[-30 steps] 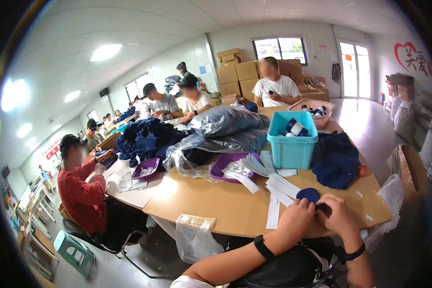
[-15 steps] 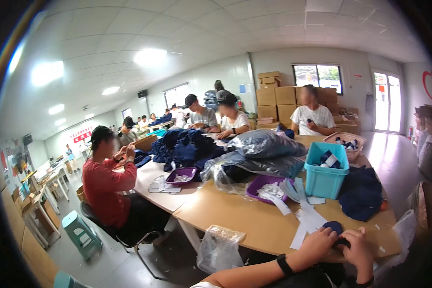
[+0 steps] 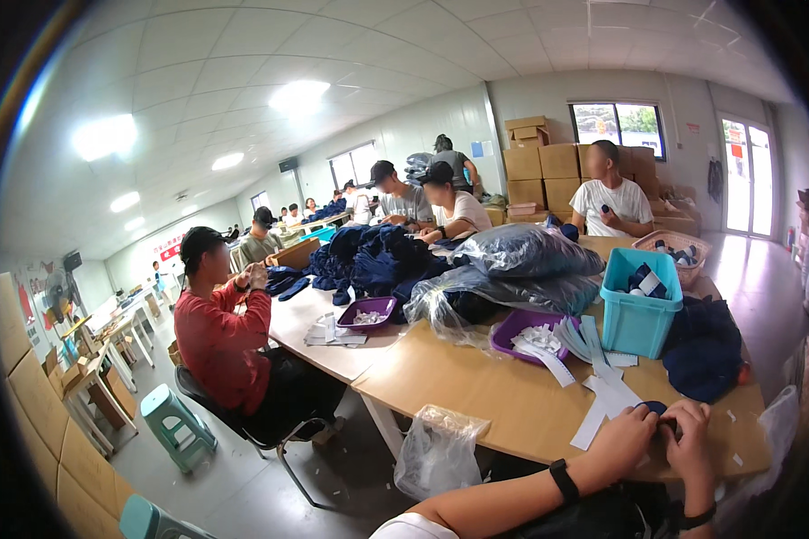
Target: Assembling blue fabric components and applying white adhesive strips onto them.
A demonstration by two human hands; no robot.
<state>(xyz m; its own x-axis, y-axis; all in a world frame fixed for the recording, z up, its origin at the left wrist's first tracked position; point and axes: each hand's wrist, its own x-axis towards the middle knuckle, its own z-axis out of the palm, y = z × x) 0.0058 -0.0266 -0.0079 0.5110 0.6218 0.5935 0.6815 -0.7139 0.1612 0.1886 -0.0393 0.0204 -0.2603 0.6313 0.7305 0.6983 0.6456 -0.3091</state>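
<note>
Close together over the near right part of the table, both my hands are closed around a small navy cloth piece [image 3: 657, 407]. My left hand [image 3: 629, 433] grips it from the left, a black band on that wrist. My right hand [image 3: 688, 433] has its fingers bent on the opposite edge. Most of the piece is hidden behind my fingers, so its exact kind cannot be made out. Long white paper strips [image 3: 591, 422] lie just beyond my left hand. Dark navy cloth [image 3: 703, 350] is heaped beyond my right hand.
A teal basket [image 3: 634, 334] holds rolled navy and white pieces. Nearby stand a purple basket [image 3: 503, 337] of white slips and plastic-wrapped bundles [image 3: 530, 256]. A clear bag [image 3: 438, 458] hangs at the table's near edge. A person in red [image 3: 220, 314] sits to the left; others work farther back.
The whole view has shifted, so the table and people sit farther right in it. My hands stay together on the navy piece, less of which shows now.
</note>
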